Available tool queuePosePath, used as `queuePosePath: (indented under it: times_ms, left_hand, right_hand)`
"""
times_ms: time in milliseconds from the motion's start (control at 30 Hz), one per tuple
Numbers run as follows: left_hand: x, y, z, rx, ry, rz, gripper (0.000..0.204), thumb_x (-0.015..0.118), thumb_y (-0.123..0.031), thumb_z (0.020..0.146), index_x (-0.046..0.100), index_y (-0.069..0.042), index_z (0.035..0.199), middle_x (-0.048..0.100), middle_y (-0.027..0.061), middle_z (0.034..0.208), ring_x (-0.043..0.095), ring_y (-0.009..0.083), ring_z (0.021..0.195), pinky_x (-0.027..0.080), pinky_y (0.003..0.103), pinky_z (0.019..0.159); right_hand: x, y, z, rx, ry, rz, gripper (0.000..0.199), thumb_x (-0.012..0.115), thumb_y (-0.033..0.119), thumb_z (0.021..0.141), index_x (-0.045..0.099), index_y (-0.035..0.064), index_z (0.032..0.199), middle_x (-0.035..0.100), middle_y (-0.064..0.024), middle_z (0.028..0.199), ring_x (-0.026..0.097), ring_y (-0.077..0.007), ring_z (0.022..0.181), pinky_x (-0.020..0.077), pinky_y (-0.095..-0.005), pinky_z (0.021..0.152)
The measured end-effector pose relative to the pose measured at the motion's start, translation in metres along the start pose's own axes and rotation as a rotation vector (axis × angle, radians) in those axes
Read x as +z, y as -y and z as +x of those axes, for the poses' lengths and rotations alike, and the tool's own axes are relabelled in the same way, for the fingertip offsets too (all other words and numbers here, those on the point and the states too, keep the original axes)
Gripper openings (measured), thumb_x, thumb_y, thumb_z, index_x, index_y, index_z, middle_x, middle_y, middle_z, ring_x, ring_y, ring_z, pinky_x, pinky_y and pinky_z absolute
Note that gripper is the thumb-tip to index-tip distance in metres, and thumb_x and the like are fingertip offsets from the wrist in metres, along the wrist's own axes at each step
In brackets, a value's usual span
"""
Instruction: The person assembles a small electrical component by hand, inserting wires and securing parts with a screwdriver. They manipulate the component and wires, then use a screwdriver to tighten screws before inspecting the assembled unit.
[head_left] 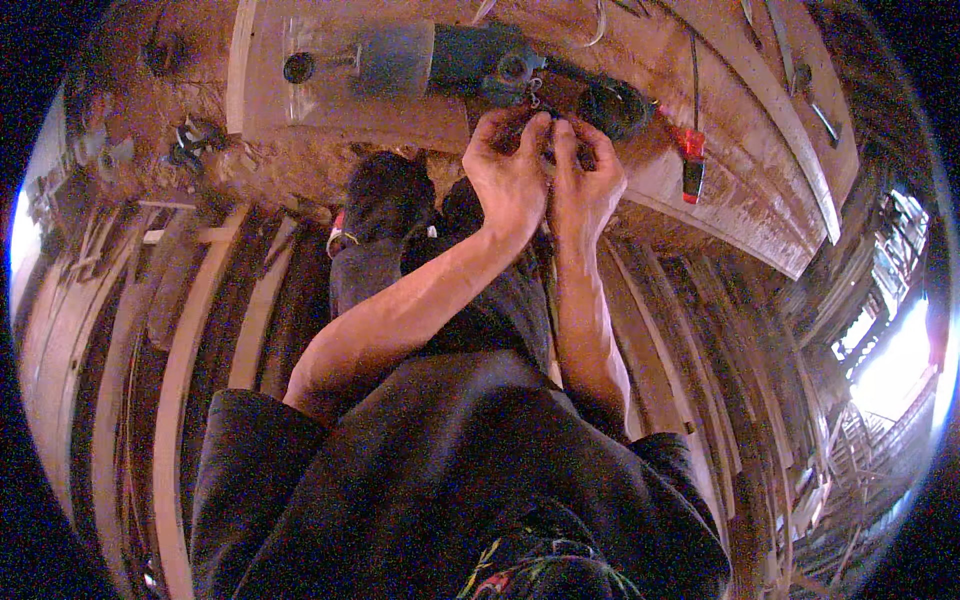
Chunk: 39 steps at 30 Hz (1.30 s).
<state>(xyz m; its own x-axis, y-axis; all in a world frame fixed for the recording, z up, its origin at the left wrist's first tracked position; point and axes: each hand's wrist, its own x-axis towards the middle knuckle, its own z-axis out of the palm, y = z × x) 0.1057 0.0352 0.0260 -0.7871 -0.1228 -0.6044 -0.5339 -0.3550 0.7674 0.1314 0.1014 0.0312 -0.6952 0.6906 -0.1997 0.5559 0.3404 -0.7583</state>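
Note:
My left hand (510,175) and my right hand (585,180) are side by side, thumbs and fingertips pinched together. What they hold is small and dark, mostly hidden by the fingers, and I cannot make out its kind. Just beyond the fingertips lies a dark tool (475,62) whose left part is a pale, see-through plate or housing (395,60). A short light-coloured chain or twisted cord (535,93) hangs from it toward my fingers. Close to my right hand sits a dark rounded part (612,108), its detail lost in shadow.
A red-and-black piece (692,165) lies on the board to the right, with a dark cord (694,80) above it. Curved wooden boards (740,215) run along the right. Long timber strips (205,310) lie on both sides of me. Small dark objects (195,140) rest at left.

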Motion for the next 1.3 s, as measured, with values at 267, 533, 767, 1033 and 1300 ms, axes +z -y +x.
queuePosePath:
  times_ms: [267, 533, 767, 1033, 1300]
  left_hand:
    - [0.008, 0.007, 0.000, 0.000, -0.075, -0.150, 0.017, 0.076, -0.003, 0.086, 0.062, 0.001, 0.093, 0.070, 0.0090, 0.094, 0.065, 0.0138, 0.088, 0.052, 0.027, 0.077]
    - [-0.002, -0.016, 0.003, -0.064, -0.016, -0.108, 0.019, 0.074, -0.003, 0.088, 0.066, 0.006, 0.103, 0.071, 0.0111, 0.099, 0.066, 0.0146, 0.090, 0.053, 0.028, 0.079]
    - [-0.004, -0.017, 0.005, -0.080, -0.017, -0.088, 0.017, 0.071, -0.003, 0.089, 0.066, 0.006, 0.102, 0.071, 0.0103, 0.099, 0.065, 0.0140, 0.089, 0.053, 0.028, 0.079]
    - [-0.007, -0.016, 0.007, -0.087, -0.001, -0.100, 0.013, 0.068, -0.002, 0.091, 0.063, 0.005, 0.099, 0.071, 0.0111, 0.096, 0.065, 0.0154, 0.090, 0.053, 0.029, 0.081]
    - [-0.016, -0.012, 0.012, -0.040, 0.032, 0.038, 0.014, 0.070, -0.006, 0.090, 0.062, 0.005, 0.093, 0.071, 0.0121, 0.091, 0.065, 0.0144, 0.085, 0.052, 0.030, 0.076]
  right_hand:
    - [-0.014, 0.018, 0.006, -0.143, 0.022, -0.029, 0.023, 0.074, 0.025, 0.090, 0.072, 0.0022, 0.096, 0.072, -0.0131, 0.097, 0.069, -0.0276, 0.090, 0.0535, -0.0381, 0.081]
    - [-0.009, 0.042, 0.016, -0.180, 0.139, -0.090, 0.025, 0.074, 0.025, 0.090, 0.073, 0.0017, 0.098, 0.073, -0.0138, 0.095, 0.070, -0.0264, 0.087, 0.0536, -0.0371, 0.081]
    - [-0.001, 0.043, 0.030, -0.095, 0.248, -0.086, 0.028, 0.075, 0.027, 0.090, 0.074, -0.0001, 0.097, 0.075, -0.0145, 0.093, 0.071, -0.0245, 0.086, 0.0539, -0.0351, 0.082]
    - [-0.004, 0.046, 0.033, -0.145, 0.313, -0.195, 0.029, 0.076, 0.028, 0.088, 0.074, 0.0005, 0.097, 0.075, -0.0147, 0.094, 0.072, -0.0267, 0.087, 0.0537, -0.0361, 0.082]
    - [-0.005, 0.050, 0.035, -0.198, 0.323, -0.267, 0.026, 0.076, 0.026, 0.089, 0.075, 0.0014, 0.098, 0.075, -0.0117, 0.089, 0.070, -0.0225, 0.083, 0.0539, -0.0333, 0.076]
